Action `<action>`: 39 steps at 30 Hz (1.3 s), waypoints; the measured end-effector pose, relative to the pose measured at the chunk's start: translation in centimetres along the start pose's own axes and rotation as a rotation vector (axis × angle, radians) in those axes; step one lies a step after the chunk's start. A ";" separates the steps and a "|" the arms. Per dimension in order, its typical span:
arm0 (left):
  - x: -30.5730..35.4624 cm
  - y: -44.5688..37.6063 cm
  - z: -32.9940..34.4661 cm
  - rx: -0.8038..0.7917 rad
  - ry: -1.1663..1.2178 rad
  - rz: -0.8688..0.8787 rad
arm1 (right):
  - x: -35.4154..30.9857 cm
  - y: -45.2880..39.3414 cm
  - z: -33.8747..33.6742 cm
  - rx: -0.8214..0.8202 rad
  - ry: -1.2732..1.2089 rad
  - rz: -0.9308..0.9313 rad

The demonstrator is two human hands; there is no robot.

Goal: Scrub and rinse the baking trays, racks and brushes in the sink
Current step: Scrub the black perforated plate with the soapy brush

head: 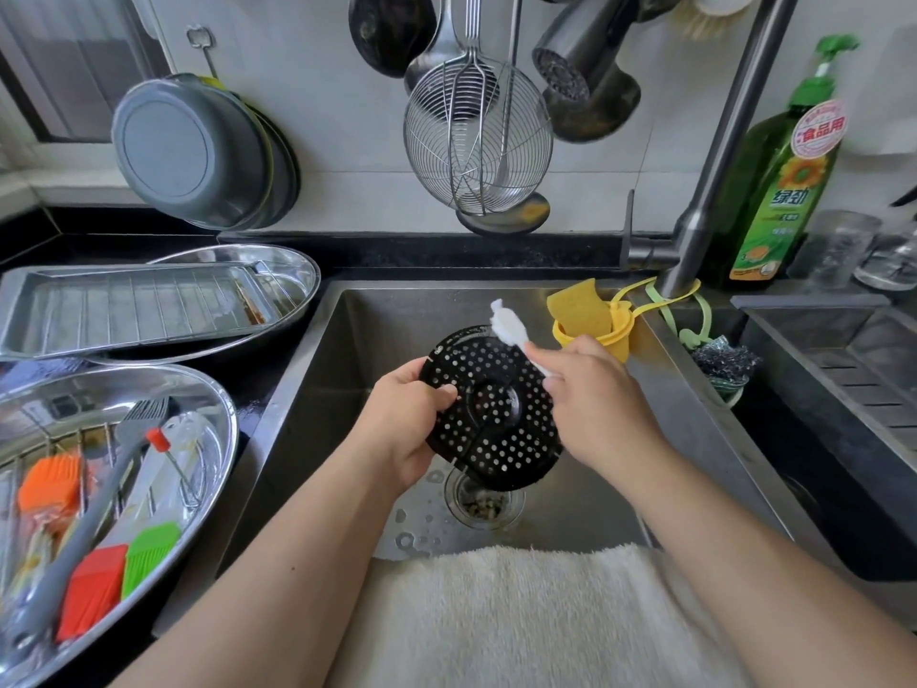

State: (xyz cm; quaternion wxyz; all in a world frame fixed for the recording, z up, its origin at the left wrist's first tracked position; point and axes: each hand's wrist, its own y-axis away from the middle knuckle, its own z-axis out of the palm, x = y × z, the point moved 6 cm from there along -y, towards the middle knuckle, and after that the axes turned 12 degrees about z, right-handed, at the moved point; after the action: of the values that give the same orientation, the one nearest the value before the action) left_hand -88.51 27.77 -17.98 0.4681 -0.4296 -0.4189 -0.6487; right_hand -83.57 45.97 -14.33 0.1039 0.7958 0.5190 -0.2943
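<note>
While the sink (317,389) stands dry, scrubbing looks underway: the left hand (407,429) grips the black perforated rack (496,414) above the drain, fingers curled round its rim; the right hand (590,394) pinches a white brush (506,327) at its top edge. Next, probably, bristles must press across the holes.

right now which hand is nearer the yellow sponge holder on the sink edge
Right. The right hand, gripping a white brush, sits just below the yellow sponge holder. The left hand holds the black perforated plate farther left.
</note>
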 end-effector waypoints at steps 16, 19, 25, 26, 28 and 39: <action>0.1 -0.4 -0.2 0.035 0.028 0.014 | -0.5 0.3 0.4 -0.048 -0.041 -0.037; 0.2 -0.5 -0.3 0.036 0.032 0.021 | -1.7 1.4 1.0 -0.123 -0.064 -0.092; 0.1 -0.4 -0.2 0.032 0.034 0.021 | -0.9 0.7 0.5 -0.058 0.017 -0.032; 0.0 -0.5 -0.2 0.030 0.031 0.023 | -1.0 0.9 0.6 -0.081 0.011 -0.043; 0.0 -0.5 0.0 0.012 0.024 0.024 | -2.4 2.3 1.7 -0.173 -0.030 -0.155; -0.1 -0.5 -0.2 0.017 -0.005 0.020 | -1.1 0.8 1.1 -0.079 -0.020 -0.052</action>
State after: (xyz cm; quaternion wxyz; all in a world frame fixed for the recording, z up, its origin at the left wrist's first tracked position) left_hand -88.99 27.74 -18.15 0.4774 -0.4313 -0.4211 -0.6393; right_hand -83.54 44.28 -14.66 0.1330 0.7743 0.5496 -0.2840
